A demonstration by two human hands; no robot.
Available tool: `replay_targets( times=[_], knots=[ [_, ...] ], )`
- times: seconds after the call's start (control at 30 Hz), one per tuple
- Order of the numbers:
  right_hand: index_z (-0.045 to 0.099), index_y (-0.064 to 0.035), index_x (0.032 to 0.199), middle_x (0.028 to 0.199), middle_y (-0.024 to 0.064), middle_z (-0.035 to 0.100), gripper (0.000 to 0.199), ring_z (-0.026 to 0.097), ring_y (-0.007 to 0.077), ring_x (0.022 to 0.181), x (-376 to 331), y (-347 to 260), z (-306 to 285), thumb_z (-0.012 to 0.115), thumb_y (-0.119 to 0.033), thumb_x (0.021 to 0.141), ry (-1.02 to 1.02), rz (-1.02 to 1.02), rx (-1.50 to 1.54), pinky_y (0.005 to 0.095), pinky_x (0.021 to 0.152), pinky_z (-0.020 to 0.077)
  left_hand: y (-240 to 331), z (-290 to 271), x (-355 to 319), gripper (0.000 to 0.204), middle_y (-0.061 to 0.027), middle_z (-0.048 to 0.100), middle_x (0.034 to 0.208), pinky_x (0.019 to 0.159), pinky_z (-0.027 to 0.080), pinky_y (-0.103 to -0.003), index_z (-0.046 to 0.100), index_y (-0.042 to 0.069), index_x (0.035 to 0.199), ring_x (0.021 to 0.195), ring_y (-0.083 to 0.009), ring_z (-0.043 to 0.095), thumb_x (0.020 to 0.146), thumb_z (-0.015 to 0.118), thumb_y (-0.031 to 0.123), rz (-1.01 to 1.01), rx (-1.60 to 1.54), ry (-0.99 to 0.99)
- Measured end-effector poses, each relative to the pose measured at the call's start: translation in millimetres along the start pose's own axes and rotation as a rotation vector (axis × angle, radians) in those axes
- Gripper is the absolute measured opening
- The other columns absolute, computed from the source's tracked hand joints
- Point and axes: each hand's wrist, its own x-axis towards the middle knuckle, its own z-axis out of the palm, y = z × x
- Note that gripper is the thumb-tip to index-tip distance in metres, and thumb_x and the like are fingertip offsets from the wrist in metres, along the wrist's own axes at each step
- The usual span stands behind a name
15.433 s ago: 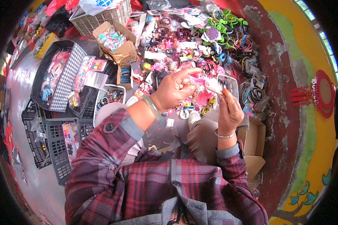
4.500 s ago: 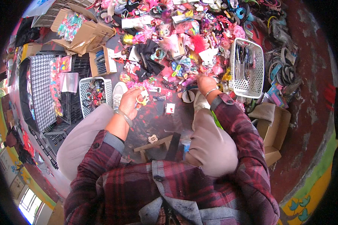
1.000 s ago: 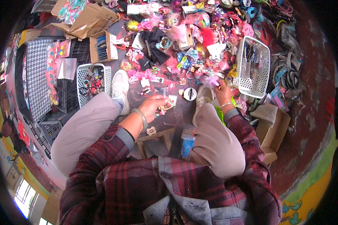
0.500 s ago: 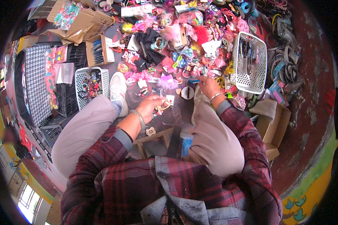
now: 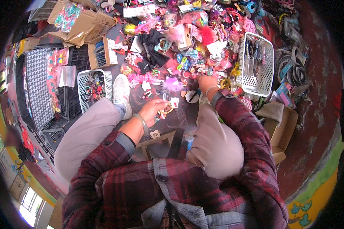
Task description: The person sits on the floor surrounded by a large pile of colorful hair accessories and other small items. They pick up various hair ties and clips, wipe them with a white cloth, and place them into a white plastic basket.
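My left hand [image 5: 152, 109] is closed on a small bunch of looped hair ties [image 5: 166, 110], tan and coloured, held low between my knees. A small white card [image 5: 174, 102] with a red mark is just beyond its fingers. My right hand [image 5: 207, 82] is at the near edge of a heap of hair accessories [image 5: 197, 49], above my right shoe. Its fingers are curled, and their tips and anything in them are hidden. A purple feather puff [image 5: 172, 84] lies between the two hands, with a round white-and-dark disc [image 5: 192, 97] close to the right one.
A white basket [image 5: 274, 63] with packaged pieces stands right of the heap; another white basket [image 5: 108, 82] stands beside my left shoe [image 5: 121, 93]. Cardboard boxes [image 5: 90, 28] and a black crate [image 5: 67, 101] are on the left. An open carton [image 5: 284, 131] lies right of my knee.
My right hand has moved slightly forward to the heap, and the blue piece in its fingers no longer shows there. My left hand keeps the hair ties almost in the same place.
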Motion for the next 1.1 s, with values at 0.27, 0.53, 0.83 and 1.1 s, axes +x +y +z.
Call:
replay_targets(
  times=[0.27, 0.53, 0.83, 1.1],
  knots=[
    [0.062, -0.0074, 0.080, 0.066, -0.0004, 0.060, 0.010, 0.055, 0.0109, 0.061, -4, 31, -8, 0.062, -0.013, 0.071, -0.064, -0.028, 1.017, 0.0259, 0.060, 0.0438, 8, 0, 0, 0.011, -0.0039, 0.060, 0.079, 0.054, 0.045, -0.022, 0.057, 0.003, 0.091, 0.066, -0.0103, 0.056, 0.084, 0.054, 0.011, 0.017, -0.097, -0.043],
    [0.061, -0.0058, 0.101, 0.086, 0.0064, 0.064, 0.024, 0.051, 0.0068, 0.056, -62, 23, -93, 0.056, -0.010, 0.077, -0.229, -0.229, 1.821, 0.0179, 0.051, 0.0385, 34, 34, -30, 0.012, -0.0086, 0.060, 0.081, 0.048, 0.045, -0.022, 0.056, 0.001, 0.090, 0.065, -0.0137, 0.058, 0.083, 0.055, 0.011, 0.106, -0.374, -0.111],
    [0.058, -0.0028, 0.082, 0.076, 0.0027, 0.061, 0.007, 0.057, 0.0080, 0.069, -182, -36, -242, 0.062, -0.004, 0.077, 0.031, -0.395, 1.642, 0.0207, 0.059, 0.0421, 62, 89, -100, 0.022, -0.0168, 0.061, 0.086, 0.055, 0.050, -0.026, 0.055, -0.004, 0.093, 0.077, -0.0221, 0.062, 0.083, 0.050, 0.015, 0.267, -0.514, -0.485],
    [0.061, -0.0056, 0.082, 0.077, 0.0055, 0.060, 0.016, 0.058, 0.0135, 0.065, -277, -118, -299, 0.067, -0.001, 0.068, 1.027, -0.581, 0.602, 0.0241, 0.053, 0.0447, 83, 143, -210, 0.053, -0.0097, 0.062, 0.088, 0.059, 0.047, -0.028, 0.056, 0.005, 0.095, 0.074, -0.0189, 0.060, 0.084, 0.042, 0.055, 0.444, -0.454, -0.389]
  ],
)
